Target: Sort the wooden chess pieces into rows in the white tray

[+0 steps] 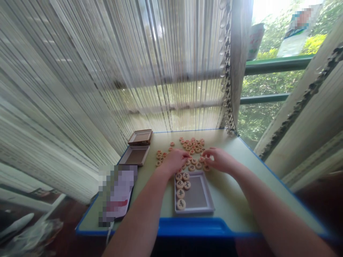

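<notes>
Round wooden Chinese chess pieces (pixel 192 144) with red or black characters lie loosely spread over the table. My left hand (pixel 177 160) reaches in among them, its fingertips drawn together low over the pieces; what they hold, if anything, is hidden. Just to the right, my right hand (pixel 218 157) has its curved fingers and thumb apart beside the pieces at the pile's right side. In front of both hands lies a shallow white box tray (pixel 212 204). Several black-lettered pieces (pixel 180 193) stand face up in rows along its left side.
At the back left are an open box tray (pixel 136 156) and a brown box part (pixel 140 137). A phone-like device (pixel 120 192), partly blurred out, lies at the left edge with a cable. A string curtain (pixel 166 71) hangs behind the blue-edged table (pixel 230 201).
</notes>
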The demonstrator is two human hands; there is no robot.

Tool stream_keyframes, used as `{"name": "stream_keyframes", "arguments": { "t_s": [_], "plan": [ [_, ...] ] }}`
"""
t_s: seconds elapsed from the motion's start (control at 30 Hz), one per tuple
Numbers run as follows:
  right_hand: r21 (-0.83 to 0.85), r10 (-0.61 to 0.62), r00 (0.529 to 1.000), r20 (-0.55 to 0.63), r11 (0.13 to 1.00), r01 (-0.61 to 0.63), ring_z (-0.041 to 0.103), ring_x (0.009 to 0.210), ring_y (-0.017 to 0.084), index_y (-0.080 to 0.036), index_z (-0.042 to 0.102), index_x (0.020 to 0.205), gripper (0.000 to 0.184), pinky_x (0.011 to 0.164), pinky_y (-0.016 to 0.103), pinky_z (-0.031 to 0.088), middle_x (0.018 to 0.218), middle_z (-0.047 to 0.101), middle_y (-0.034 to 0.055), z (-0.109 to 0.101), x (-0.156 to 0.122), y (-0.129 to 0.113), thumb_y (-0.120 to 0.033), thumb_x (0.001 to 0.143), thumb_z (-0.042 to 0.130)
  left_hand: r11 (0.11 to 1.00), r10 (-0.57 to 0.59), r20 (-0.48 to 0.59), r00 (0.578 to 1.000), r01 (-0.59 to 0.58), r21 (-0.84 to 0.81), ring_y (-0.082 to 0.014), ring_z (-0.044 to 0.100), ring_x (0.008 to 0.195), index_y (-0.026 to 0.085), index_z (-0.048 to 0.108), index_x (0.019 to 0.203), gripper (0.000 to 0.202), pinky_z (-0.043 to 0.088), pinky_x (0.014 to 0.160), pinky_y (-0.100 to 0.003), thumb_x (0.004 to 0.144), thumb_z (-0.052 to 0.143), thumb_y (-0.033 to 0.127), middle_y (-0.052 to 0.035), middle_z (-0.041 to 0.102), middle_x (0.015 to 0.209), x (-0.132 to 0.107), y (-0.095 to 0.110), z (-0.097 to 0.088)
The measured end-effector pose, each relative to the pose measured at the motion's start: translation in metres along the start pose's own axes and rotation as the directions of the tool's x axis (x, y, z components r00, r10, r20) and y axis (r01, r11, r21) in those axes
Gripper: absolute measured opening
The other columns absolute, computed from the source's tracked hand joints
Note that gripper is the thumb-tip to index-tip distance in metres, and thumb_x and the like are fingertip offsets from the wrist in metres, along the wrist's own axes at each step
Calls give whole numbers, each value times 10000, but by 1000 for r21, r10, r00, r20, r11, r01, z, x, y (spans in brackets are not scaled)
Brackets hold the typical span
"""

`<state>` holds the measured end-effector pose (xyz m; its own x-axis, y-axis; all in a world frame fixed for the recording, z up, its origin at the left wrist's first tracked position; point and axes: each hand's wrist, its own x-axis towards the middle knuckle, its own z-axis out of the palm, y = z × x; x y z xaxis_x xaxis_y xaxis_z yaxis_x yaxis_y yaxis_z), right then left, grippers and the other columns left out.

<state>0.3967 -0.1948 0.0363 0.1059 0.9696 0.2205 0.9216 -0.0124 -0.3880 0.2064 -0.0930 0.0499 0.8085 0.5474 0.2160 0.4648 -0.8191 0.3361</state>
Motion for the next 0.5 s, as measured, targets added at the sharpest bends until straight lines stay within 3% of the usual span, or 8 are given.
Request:
{"name": "stream_keyframes", "arguments": {
  "t_s": [0.13,0.5],
  "plan": [
    [-38,138,963,231,990,-132,520,549,136,-212,682,718,181,489,236,333,647,634,18,-13,-10,1,-374,662,624,1000,14,9,1000,-14,2,-149,595,872,225,689,923,237,452,798,-247,802,486,243,-13,681,955,-1,2,2],
    [-18,14,982,188,1000,-11,535,568,136,-248,689,846,203,511,231,353,682,647,5,-1,-8,-6,-306,672,600,999,33,6,999,-33,-25,-144,602,864,206,693,919,244,458,780,-231,795,485,239,-10,687,954,-1,9,-2]
  ]
}}
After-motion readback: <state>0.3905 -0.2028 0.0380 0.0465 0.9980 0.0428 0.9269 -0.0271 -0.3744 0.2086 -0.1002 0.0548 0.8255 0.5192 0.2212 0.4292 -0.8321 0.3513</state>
